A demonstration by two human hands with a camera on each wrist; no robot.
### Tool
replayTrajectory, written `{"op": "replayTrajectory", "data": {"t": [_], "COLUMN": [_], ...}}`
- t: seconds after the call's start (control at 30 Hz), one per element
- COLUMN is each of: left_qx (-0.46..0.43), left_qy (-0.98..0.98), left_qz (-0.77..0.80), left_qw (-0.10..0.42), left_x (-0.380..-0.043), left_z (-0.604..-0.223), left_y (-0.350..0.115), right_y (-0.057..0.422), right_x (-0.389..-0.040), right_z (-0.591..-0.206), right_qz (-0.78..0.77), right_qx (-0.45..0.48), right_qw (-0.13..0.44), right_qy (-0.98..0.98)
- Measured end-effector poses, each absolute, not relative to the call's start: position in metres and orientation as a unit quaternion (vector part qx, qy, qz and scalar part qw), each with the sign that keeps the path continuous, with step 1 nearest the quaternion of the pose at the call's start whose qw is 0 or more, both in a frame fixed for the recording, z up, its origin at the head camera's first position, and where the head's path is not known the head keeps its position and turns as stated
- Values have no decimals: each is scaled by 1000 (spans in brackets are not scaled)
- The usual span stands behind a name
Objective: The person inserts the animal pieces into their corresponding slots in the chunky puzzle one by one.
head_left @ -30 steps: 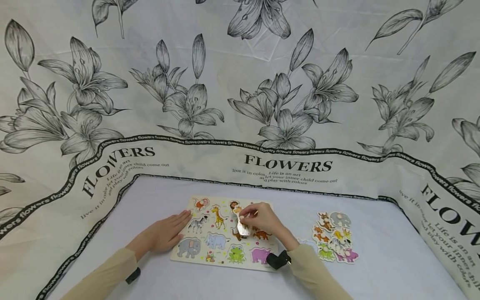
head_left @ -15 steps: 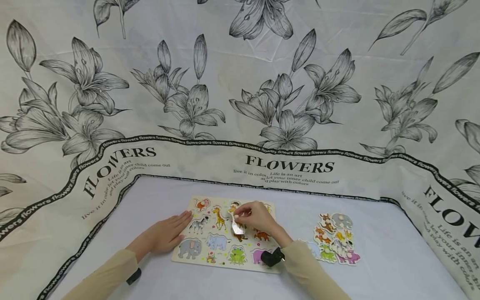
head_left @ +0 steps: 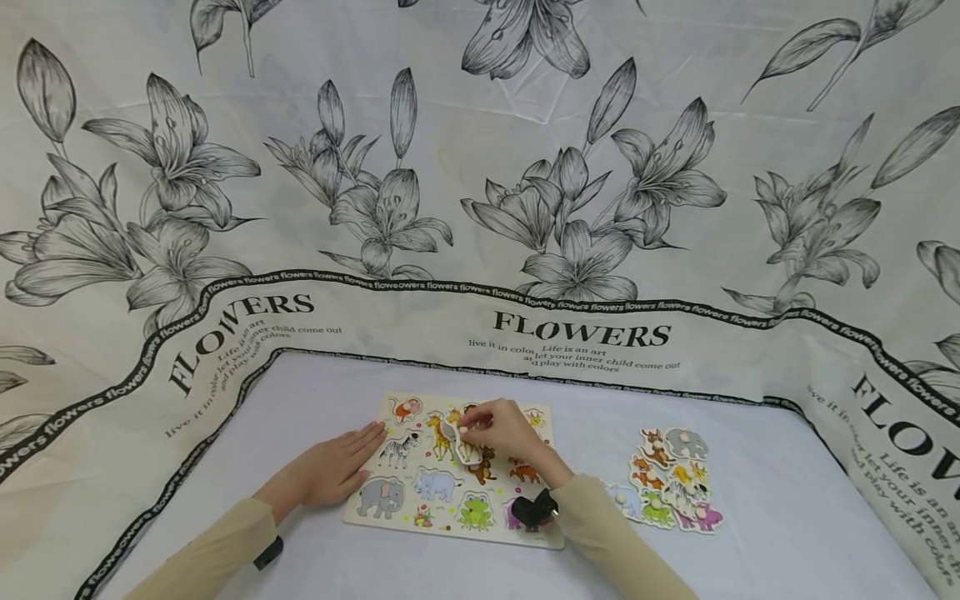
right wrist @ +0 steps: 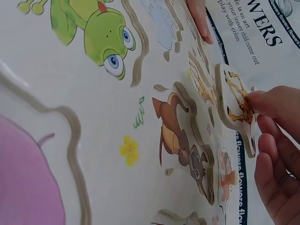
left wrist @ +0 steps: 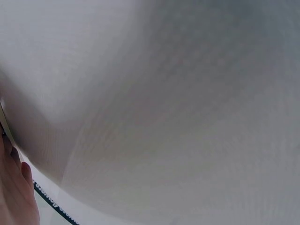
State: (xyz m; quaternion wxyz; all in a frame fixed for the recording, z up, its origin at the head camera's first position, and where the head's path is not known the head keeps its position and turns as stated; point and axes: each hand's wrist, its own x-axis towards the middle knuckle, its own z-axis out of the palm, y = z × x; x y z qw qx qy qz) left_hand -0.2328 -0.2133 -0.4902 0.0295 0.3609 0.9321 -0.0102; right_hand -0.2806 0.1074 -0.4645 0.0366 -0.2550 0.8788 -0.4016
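My right hand [head_left: 491,429] pinches a giraffe puzzle piece [right wrist: 234,101] between thumb and fingers. The piece is tilted on edge, close over the giraffe picture [head_left: 438,435] on the wooden animal puzzle board [head_left: 360,515]. In the right wrist view the curled fingers [right wrist: 276,159] show beside the piece, above the kangaroo-shaped recess [right wrist: 176,131]. My left hand [head_left: 337,467] lies with straight fingers on the board's left edge; only part of this hand [left wrist: 18,192] shows at the corner of the left wrist view.
Right of the board lies a cluster of loose animal pieces, including a grey elephant [head_left: 686,443], a green frog [head_left: 657,507] and a purple hippo [head_left: 701,518]. A white cloth covers the table [head_left: 300,558], and a flower-printed cloth [head_left: 420,325] rises behind it.
My right hand has moved left across the board with the giraffe piece, from near the kangaroo picture to the giraffe picture, turning the piece on the way. The left hand has stayed put.
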Motion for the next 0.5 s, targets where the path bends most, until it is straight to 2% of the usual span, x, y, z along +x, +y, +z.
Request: {"op": "replayTrajectory", "data": {"t": [0.5], "left_qx": [366], "left_qy": [930], "left_qz": [-4], "left_qw": [19], "left_x": [-232], "left_z": [-493], "left_y": [-214], "right_y": [95], "right_x": [-283], "right_z": [-464], "right_qz": [-404], "right_qx": [-262], "right_qw": [29], "right_qy": [876]}}
